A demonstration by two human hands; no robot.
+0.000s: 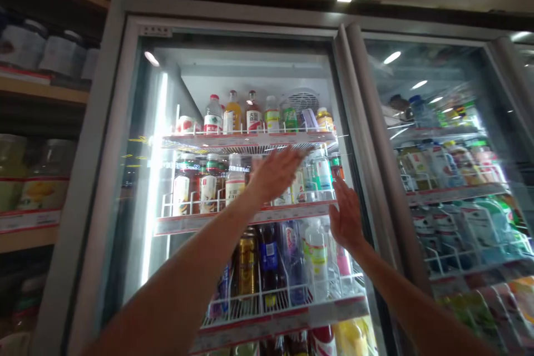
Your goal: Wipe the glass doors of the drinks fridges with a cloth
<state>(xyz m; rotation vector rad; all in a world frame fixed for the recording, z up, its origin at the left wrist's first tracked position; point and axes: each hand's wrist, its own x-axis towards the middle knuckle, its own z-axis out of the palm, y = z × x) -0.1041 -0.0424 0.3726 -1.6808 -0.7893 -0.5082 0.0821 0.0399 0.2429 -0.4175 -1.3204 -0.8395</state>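
My left hand (pixel 278 173) is raised with its fingers stretched out, in front of the glass-doored drinks fridge (pixel 246 62). Behind it is the middle shelf (pixel 292 211), lined with bottles. Lower and to the right, my right hand (pixel 347 216) is held up flat near the door's right edge, close to the long metal handle (pixel 369 139). Neither hand holds anything. Whether either one touches the glass I cannot tell. A juice bottle with orange contents (pixel 232 114) and a red-capped bottle (pixel 213 115) stand on the top shelf (pixel 250 140).
A second fridge door (pixel 442 122) with more drinks is at the right. Wooden shelves (pixel 41 89) with jars (pixel 62 53) run along the left. Inside, a lower wire rack (pixel 287 317) holds bottles, among them a dark one with a blue label (pixel 269 256).
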